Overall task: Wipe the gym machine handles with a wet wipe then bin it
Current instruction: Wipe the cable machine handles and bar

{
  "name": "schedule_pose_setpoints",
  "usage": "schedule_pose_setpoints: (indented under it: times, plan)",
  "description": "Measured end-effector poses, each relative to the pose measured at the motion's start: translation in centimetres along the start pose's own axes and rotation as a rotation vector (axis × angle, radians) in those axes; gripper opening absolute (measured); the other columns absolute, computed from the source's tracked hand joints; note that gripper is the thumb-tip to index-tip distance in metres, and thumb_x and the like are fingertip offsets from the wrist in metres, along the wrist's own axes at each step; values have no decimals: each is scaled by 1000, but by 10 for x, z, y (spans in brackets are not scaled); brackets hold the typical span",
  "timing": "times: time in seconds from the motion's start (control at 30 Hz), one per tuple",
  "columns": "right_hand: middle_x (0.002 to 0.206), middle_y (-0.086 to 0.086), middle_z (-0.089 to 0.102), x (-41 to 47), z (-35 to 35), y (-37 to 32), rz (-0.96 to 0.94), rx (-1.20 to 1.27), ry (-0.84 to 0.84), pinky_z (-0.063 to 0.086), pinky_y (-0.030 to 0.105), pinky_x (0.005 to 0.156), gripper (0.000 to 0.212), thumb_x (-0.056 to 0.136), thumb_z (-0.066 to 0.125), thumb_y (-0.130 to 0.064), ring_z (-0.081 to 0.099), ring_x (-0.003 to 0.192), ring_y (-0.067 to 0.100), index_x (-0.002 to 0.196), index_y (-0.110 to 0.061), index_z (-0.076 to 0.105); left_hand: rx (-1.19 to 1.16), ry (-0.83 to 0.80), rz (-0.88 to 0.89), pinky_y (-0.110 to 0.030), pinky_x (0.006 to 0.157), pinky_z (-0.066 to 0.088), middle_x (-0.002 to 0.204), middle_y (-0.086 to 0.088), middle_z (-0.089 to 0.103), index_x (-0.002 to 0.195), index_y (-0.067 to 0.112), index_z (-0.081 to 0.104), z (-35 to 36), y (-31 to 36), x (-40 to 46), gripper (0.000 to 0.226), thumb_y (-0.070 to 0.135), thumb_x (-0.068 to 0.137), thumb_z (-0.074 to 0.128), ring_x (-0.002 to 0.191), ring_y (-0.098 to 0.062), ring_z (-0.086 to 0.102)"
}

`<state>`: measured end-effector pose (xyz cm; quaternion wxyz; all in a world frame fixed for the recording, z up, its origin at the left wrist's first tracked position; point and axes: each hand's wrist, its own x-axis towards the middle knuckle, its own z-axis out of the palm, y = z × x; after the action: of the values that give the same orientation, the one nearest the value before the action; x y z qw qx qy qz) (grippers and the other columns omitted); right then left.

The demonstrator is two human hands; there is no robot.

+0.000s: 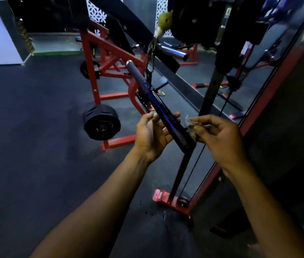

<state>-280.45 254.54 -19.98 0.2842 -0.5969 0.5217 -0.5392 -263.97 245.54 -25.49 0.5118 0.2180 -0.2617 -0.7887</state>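
A long black handle bar (168,118) hangs from a cable and runs diagonally from a grey grip (134,71) at upper left down to its near end at centre. My left hand (153,135) lies under the bar's near part, palm up, fingers loosely cupped around it. My right hand (220,138) is just right of the bar's near end and pinches a small crumpled wet wipe (191,125) against the bar's side. No bin shows.
A red-framed machine (110,58) with black weight plates (101,122) stands behind left. A red cable-machine frame and its base (173,202) rise at right, beside a mirror wall. Dark rubber floor (35,127) spreads to the left.
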Motion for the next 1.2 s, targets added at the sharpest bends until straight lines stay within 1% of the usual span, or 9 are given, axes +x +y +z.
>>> schedule_pose_setpoints:
  times: [0.1,0.27,0.4,0.5,0.6,0.77,0.97,1.07,1.2]
  plan:
    - [96,-9,75,12,-5,-15,-65,-201,-76,61,33,83,18,91,70,-5,72,92,7,100,-19,75,-50,13,-15,-48,89,58,136,-24,62,155,-1,33,-9,14,25,70,42,99,37,111,-36,68]
    - [92,-19,64,77,19,-58,-218,-667,-239,47,6,73,13,90,72,-14,60,84,-10,96,-25,75,-78,98,11,-42,77,61,130,-19,67,143,1,53,-20,40,74,60,42,107,30,111,-33,68]
    - [95,-10,57,144,64,-72,-417,-1014,-424,47,27,81,11,93,67,-19,55,90,6,99,-28,72,-92,57,35,-40,74,61,100,-12,75,110,8,65,-35,43,95,35,29,107,38,91,-25,73]
    - [102,-7,54,179,98,-61,-509,-1153,-545,45,28,81,15,95,64,-18,55,98,14,105,-24,72,-164,-51,41,-41,82,61,100,-10,74,106,11,69,-43,45,104,29,23,104,42,93,-26,71]
    - [102,-7,52,194,113,-47,-504,-1234,-604,40,27,78,17,96,61,-19,56,96,16,108,-23,72,-219,-120,44,-36,69,62,102,-8,72,109,12,68,-51,44,109,28,23,104,43,85,-23,73]
    - [100,-10,61,195,117,-39,-417,-1103,-501,38,20,77,14,93,67,-17,55,92,6,102,-23,75,-296,-176,11,-43,79,64,114,-8,74,129,11,59,-69,45,111,36,30,103,46,98,-23,75]
    - [95,-16,60,177,126,-39,-126,-952,-340,46,13,78,10,92,70,-18,58,87,1,98,-26,73,-171,-289,-45,-33,81,62,118,-9,72,128,18,69,-75,60,102,38,36,101,50,101,-19,71]
    - [88,-10,72,158,130,-35,91,-688,-191,58,20,80,12,94,68,-13,69,82,1,96,-24,73,-132,-312,-30,-33,85,61,129,-16,65,150,6,43,-73,65,102,60,37,100,51,109,-23,69]
    - [89,-6,75,140,136,-26,155,-573,-33,62,30,81,15,95,67,-10,73,83,5,98,-23,74,-89,-282,-30,-57,115,40,137,-26,49,144,10,41,-65,62,108,79,45,84,79,135,-43,50]
